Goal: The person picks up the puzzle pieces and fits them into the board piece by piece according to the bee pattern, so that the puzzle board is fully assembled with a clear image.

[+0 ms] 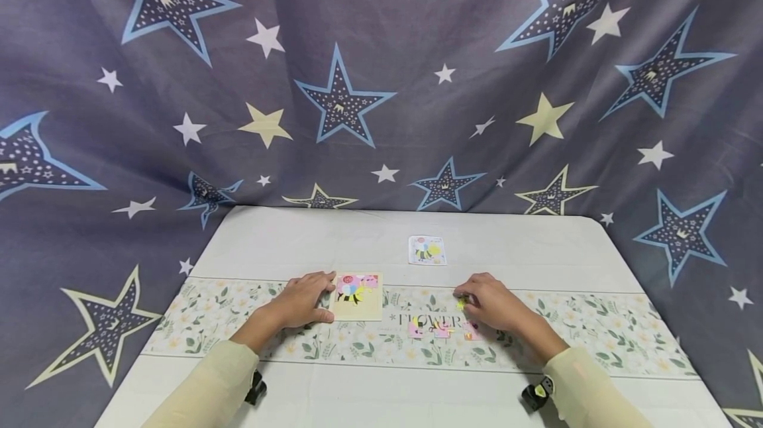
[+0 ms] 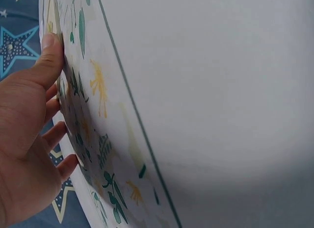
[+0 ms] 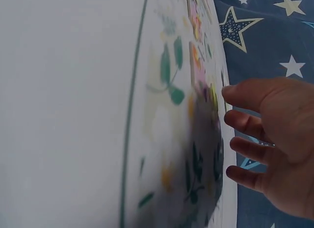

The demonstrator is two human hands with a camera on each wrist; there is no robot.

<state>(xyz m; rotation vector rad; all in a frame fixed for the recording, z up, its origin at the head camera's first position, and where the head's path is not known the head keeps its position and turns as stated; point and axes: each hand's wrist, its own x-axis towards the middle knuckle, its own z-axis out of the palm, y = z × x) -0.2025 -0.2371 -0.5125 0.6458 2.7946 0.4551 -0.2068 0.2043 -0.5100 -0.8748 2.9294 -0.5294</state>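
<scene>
In the head view, my left hand (image 1: 305,300) rests at the left edge of a cream puzzle board (image 1: 357,313). Its thumb is at the lower left corner, its index finger near the upper left one. Pink, red, blue and yellow bee-picture pieces (image 1: 352,290) fill part of the board. Over the table runner, my right hand (image 1: 491,301) is beside a small yellow-green puzzle piece (image 1: 461,305). The right wrist view has that piece (image 3: 214,98) just off the thumb tip (image 3: 229,90), with the fingers apart and slightly bent.
Three loose pink-and-yellow puzzle pieces (image 1: 441,329) lie in a row on the floral table runner (image 1: 226,322), nearer the body. A square bee picture card (image 1: 427,250) lies farther back on the white table (image 1: 334,236). A star-patterned curtain (image 1: 381,116) hangs behind.
</scene>
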